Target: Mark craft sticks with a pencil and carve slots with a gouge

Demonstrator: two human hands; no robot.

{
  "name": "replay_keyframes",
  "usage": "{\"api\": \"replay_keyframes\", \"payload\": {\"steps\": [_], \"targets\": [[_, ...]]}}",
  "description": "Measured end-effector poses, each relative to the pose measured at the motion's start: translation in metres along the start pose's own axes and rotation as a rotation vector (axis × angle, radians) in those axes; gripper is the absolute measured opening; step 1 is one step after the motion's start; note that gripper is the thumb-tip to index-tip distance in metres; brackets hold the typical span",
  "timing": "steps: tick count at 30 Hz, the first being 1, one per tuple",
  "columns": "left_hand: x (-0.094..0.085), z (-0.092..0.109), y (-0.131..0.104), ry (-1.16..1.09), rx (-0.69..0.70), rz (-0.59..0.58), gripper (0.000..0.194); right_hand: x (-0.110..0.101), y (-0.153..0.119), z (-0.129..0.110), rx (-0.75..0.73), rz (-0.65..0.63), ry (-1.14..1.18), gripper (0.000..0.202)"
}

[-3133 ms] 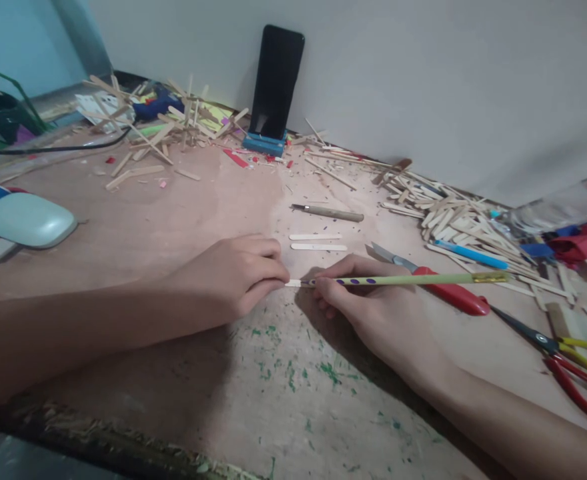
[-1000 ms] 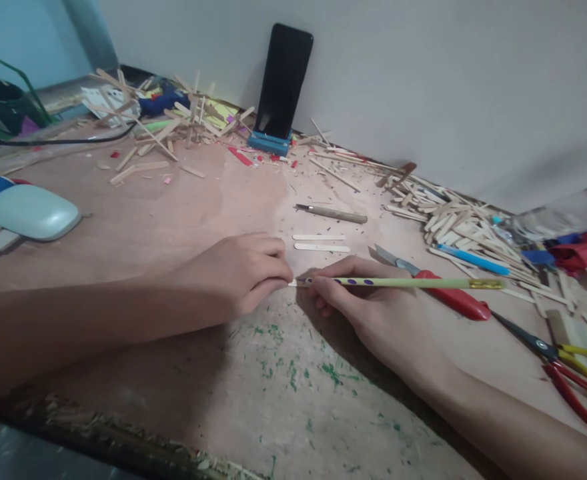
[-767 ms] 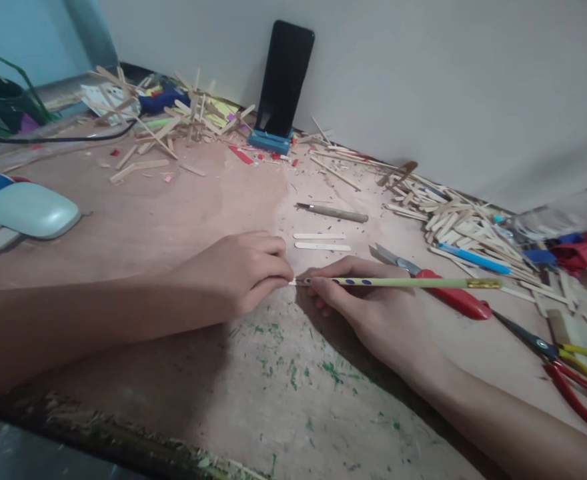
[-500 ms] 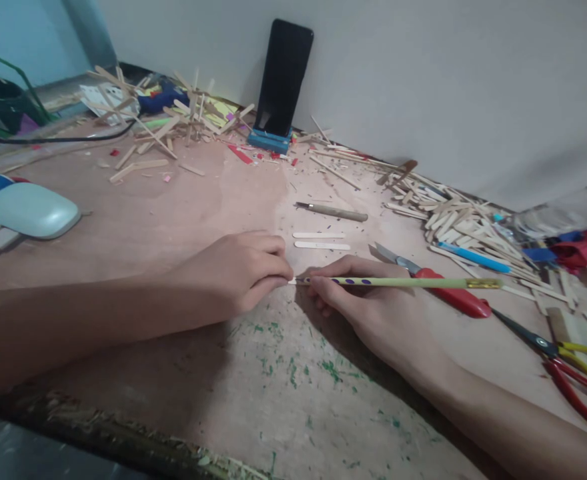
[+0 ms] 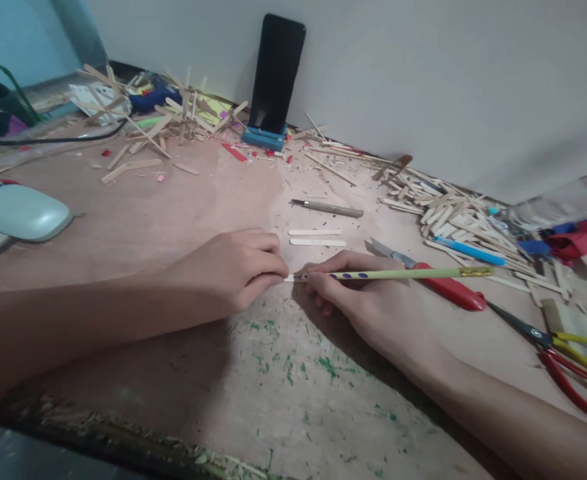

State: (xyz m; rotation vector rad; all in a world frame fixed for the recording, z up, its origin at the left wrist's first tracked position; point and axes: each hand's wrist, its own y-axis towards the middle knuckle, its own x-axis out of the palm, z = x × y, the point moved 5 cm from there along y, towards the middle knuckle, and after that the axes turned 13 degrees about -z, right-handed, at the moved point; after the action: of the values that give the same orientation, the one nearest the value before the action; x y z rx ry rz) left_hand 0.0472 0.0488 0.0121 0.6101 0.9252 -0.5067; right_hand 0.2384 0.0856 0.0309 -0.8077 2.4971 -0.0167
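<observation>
My left hand (image 5: 233, 270) rests on the wooden table (image 5: 173, 213), its fingertips pinching a small pale stick (image 5: 288, 278), most of it hidden under the fingers. My right hand (image 5: 358, 293) grips a light green pencil with purple dots (image 5: 398, 273), its tip touching the stick's exposed end. Just beyond the hands lie two short craft sticks (image 5: 317, 237) side by side.
A craft knife (image 5: 327, 208) lies past the sticks. Red-handled scissors (image 5: 431, 280) and pliers (image 5: 563, 353) sit to the right, near a heap of wooden sticks (image 5: 453, 213). A black phone (image 5: 276, 77) leans on the wall. A pale blue device (image 5: 18, 213) lies at the left.
Both hands stay where they were, with the pencil tip at the stick's end. Only the view has shifted slightly.
</observation>
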Motion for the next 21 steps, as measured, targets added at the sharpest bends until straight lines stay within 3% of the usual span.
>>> {"api": "replay_keyframes", "payload": {"steps": [21], "targets": [[-0.0008,0.0008,0.0005,0.014,0.0,-0.009,0.018,-0.0019,-0.0032,0.0028,0.05,0.036,-0.006,0.011]]}}
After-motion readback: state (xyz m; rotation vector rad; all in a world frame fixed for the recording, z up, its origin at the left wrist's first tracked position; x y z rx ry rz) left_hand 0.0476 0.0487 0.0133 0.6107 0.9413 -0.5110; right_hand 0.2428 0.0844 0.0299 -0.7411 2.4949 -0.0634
